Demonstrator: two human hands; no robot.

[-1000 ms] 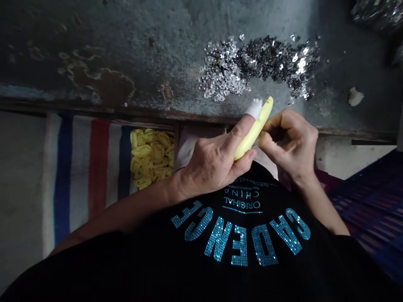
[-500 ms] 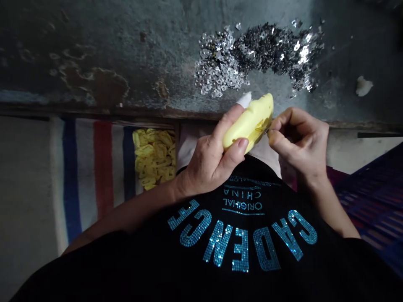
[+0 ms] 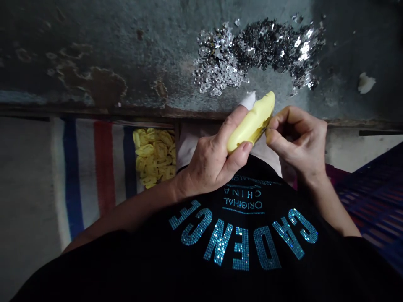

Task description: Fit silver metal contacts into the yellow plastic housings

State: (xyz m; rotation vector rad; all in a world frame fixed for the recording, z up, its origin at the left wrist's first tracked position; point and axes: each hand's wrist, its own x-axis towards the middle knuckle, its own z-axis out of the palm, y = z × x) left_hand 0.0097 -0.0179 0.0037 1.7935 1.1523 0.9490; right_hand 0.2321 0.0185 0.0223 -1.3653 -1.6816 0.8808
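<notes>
The left hand squeezes a long yellow shell pointing between one and two o'clock, hollow showing less than before, and the right hand pinches a tiny bit.

The yellow shell is smooth plastic with a low sheen. The small clips are metal, mirror-bright where lit. The worktop is dull and scuffed, rough at worn patches. The shirt is matt cloth; its lettering glitters.

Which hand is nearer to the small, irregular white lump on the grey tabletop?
Right. The right hand is below and left of the lump, apart from it; the left hand, holding an elongated yellow piece, is farther left.
</notes>
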